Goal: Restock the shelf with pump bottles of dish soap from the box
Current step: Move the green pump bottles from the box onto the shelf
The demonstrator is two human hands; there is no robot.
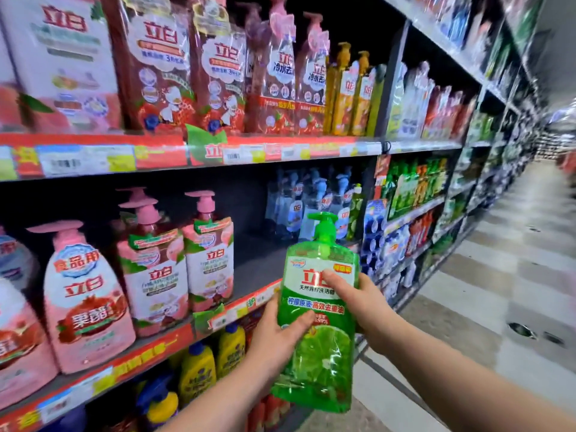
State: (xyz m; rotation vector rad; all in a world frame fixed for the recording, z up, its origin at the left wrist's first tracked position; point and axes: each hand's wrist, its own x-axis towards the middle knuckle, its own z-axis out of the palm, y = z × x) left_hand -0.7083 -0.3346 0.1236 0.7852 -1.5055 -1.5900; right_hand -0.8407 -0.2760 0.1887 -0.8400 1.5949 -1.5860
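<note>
Before the middle shelf [256,265], my left hand [276,336] and right hand [366,302] clasp the green pump bottle [319,347]; next it probably wants standing upright in the bare gap.

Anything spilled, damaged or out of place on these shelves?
Nothing spilled or damaged shows. Only a bare gap on the middle shelf between the pink pump bottles and the blue bottles; the left hand and right hand hold the green bottle before it.

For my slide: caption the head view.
Left hand and right hand hold a green bottle before a gap on the shelf.
</note>
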